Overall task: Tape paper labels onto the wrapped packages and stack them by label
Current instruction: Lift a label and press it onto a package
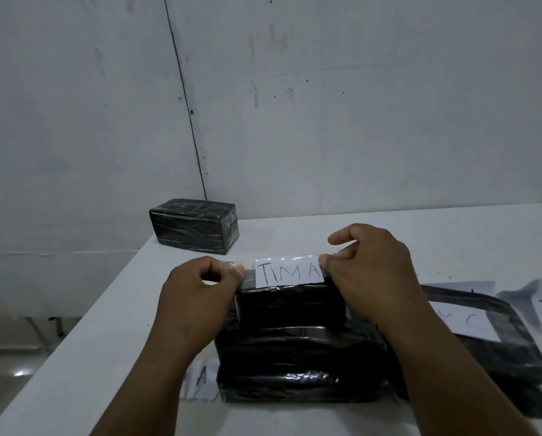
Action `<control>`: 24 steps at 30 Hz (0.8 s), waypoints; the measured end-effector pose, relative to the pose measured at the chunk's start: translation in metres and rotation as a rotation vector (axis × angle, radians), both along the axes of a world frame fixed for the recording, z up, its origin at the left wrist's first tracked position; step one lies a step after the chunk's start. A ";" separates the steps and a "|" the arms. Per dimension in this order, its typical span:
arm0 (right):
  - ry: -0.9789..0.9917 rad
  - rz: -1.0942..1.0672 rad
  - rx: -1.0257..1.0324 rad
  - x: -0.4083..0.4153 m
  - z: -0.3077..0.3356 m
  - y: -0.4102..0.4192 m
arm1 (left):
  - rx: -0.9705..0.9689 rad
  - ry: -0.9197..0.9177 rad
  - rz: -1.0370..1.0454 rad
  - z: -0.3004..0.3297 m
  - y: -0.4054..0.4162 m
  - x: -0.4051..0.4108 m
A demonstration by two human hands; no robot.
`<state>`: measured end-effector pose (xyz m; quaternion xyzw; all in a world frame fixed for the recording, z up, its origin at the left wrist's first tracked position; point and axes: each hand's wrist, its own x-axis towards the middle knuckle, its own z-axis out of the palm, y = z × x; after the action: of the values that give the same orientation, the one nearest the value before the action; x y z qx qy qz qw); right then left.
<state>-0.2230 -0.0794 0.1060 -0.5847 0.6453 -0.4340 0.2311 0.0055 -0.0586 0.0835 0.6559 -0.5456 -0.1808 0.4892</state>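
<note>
Both the left hand and right hand pinch the ends of a tape strip carrying the light, floppy label over the top package stacked on the counter; likely best held taut by its ends.

Single head view, looking forward and down, close over white table, wall behind.
</note>
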 end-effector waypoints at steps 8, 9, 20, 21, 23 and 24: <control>0.060 -0.056 -0.061 0.006 -0.007 0.007 | 0.142 0.213 -0.068 0.002 0.002 0.004; 0.073 -0.065 -0.065 0.007 -0.007 0.008 | 0.168 0.249 -0.093 0.003 0.002 0.005; 0.083 -0.078 -0.100 0.001 -0.012 0.013 | 0.075 0.186 -0.116 -0.002 0.007 0.007; 0.067 -0.075 -0.086 0.001 -0.013 0.013 | 0.054 0.157 -0.095 -0.003 0.008 0.007; 0.034 -0.071 -0.071 0.001 -0.015 0.012 | 0.045 0.095 -0.083 -0.004 0.010 0.006; 0.022 -0.073 -0.073 0.001 -0.016 0.011 | 0.051 0.065 -0.095 -0.004 0.011 0.005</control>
<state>-0.2218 -0.0686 0.0902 -0.5736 0.6524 -0.4589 0.1864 0.0109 -0.0473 0.0791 0.6352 -0.5553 -0.2389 0.4807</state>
